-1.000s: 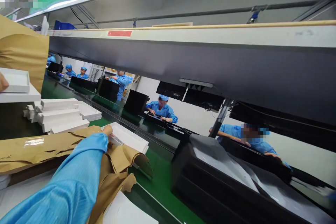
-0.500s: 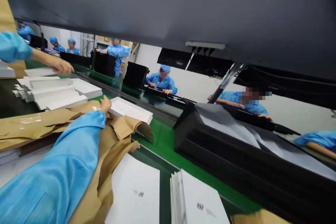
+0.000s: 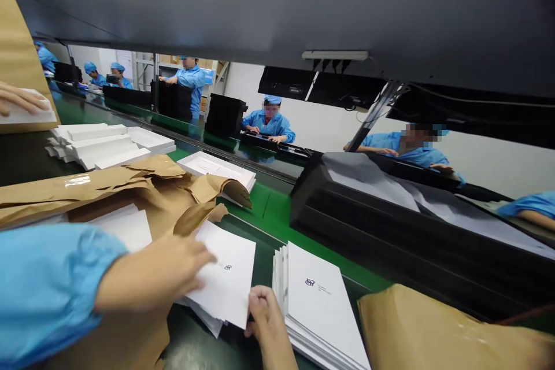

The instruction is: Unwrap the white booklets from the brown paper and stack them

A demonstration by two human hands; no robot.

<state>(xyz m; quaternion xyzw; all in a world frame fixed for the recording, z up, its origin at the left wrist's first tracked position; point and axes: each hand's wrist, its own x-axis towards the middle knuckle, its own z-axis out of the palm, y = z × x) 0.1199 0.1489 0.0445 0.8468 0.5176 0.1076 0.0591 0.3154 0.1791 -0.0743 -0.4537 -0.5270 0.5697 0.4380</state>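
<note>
A white booklet (image 3: 232, 283) with a small dark logo lies tilted on a pile of similar sheets in front of me. My right hand (image 3: 266, 315), entering from below, pinches its lower right edge between thumb and fingers. Over its left side reaches my left hand (image 3: 158, 272), in a blue sleeve, slightly blurred, with fingers apart. A neat stack of white booklets (image 3: 323, 295) stands just right of my right hand. Torn brown wrapping paper (image 3: 117, 185) lies behind and beneath my left arm, with more white paper showing inside it.
White cartons (image 3: 102, 141) and an open white box tray (image 3: 217, 167) sit beyond the wrapping. Another person's hand (image 3: 19, 98) rests on white material at far left. A long black case (image 3: 390, 231) stands right, behind a brown paper package (image 3: 437, 329). A grey shelf (image 3: 277, 11) hangs overhead.
My left hand has come back from beside the white box tray to the booklets. My right hand has appeared, gripping a booklet. The other person's hand has moved to the far left.
</note>
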